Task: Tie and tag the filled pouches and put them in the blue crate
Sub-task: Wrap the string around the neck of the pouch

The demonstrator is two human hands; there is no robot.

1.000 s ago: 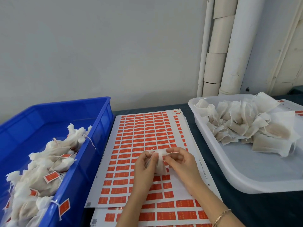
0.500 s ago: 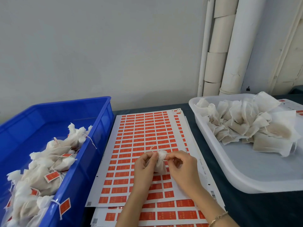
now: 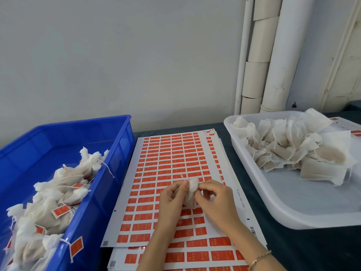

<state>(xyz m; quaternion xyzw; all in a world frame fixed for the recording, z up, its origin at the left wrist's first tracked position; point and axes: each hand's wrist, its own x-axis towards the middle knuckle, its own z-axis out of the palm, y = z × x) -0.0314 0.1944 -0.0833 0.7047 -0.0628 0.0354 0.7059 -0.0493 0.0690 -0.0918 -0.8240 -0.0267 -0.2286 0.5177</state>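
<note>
Over label sheets (image 3: pixel 166 153), pouch (image 3: pixel 190 194), gathered neck farthest.

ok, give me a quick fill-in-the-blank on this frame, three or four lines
1. The left hand and right hand both hold one ____ over the label sheets.
2. Tagged pouches lie in the ____ crate.
3. Untied pouches are heaped in the ____ tray.
4. The right wrist wears a ____.
Missing: pouch; blue; white; bracelet.

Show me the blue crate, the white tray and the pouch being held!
blue crate (image 3: pixel 97 216): head view, its right wall.
white tray (image 3: pixel 304 198): head view, its bare floor.
pouch (image 3: pixel 191 187): head view, its bunched top.
</note>
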